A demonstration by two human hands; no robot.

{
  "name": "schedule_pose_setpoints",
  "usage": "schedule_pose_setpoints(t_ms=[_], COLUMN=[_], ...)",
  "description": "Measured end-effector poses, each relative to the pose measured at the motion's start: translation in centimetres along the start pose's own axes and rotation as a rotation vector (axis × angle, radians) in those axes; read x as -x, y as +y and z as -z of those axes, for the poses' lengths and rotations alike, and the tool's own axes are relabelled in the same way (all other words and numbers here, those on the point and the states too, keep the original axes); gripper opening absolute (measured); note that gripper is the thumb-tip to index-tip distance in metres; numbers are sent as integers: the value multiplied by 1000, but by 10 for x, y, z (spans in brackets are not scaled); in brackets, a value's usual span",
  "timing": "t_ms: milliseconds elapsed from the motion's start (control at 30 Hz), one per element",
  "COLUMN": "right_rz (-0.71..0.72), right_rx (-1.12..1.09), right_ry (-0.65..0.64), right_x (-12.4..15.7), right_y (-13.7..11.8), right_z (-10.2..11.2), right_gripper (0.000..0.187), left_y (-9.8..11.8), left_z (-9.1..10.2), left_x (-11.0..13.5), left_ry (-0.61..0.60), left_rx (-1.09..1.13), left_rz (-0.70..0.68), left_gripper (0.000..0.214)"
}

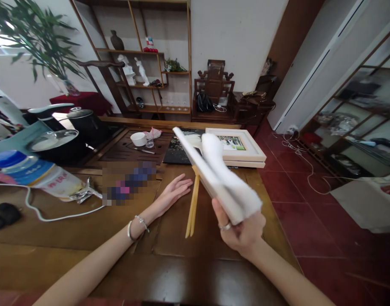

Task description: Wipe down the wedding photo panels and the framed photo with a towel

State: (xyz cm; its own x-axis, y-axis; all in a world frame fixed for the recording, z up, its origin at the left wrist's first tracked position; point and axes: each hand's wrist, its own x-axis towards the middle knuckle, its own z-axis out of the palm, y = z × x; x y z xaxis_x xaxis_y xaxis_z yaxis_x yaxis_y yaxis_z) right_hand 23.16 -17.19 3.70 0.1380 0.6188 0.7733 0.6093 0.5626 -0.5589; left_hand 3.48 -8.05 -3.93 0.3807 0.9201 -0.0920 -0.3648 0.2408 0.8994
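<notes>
My right hand point(242, 233) grips a white picture frame point(195, 153) by its near end, thumb on one side. The frame is tilted up and seen nearly edge-on, slightly blurred. Bunched against its right side is a white cloth or tissue point(228, 174), pressed there by the same hand. Two thin tan strips point(192, 208) stand out below the frame's left edge; whether they are joined to it I cannot tell. My left hand point(172, 195) is held over the tabletop with fingers outstretched, just left of the strips, with nothing in it.
Stacked white frames point(257, 155) with a picture lie at the table's far right, beside a black speckled panel point(175, 146). On the left are a large plastic bottle point(48, 174), pots point(83, 123) and a white cable point(67, 216). A white bowl point(138, 139) rests on a dark tray.
</notes>
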Motion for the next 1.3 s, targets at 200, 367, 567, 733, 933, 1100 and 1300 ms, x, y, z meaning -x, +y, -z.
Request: schedule_pose_setpoints(t_ms=[200,367,567,733,933,1100,1300], right_rz=[-196,-434,-580,-609,-368,17,449], right_rx=[32,-258,-413,-561,-219,367,495], right_ry=[302,366,262,233,344,-89,-526], right_x=[-8,-20,-13,-7,-30,-29,-16], right_y=[-8,-3,3,16,48,75,82], right_z=[-5,-1,-4,7,41,51,40], right_gripper=[17,21,43,44,40,6,34], left_y=[2,2,-2,13,28,25,21], left_z=[0,-3,-3,5,12,9,5], left_x=[2,2,1,0,1,-3,-5], left_ry=[-60,-49,22,196,317,412,440], left_rx=[-1,97,148,144,66,-14,-54], left_rz=[60,50,39,-55,-31,-33,-37], left_gripper=[47,45,38,31,31,25,23])
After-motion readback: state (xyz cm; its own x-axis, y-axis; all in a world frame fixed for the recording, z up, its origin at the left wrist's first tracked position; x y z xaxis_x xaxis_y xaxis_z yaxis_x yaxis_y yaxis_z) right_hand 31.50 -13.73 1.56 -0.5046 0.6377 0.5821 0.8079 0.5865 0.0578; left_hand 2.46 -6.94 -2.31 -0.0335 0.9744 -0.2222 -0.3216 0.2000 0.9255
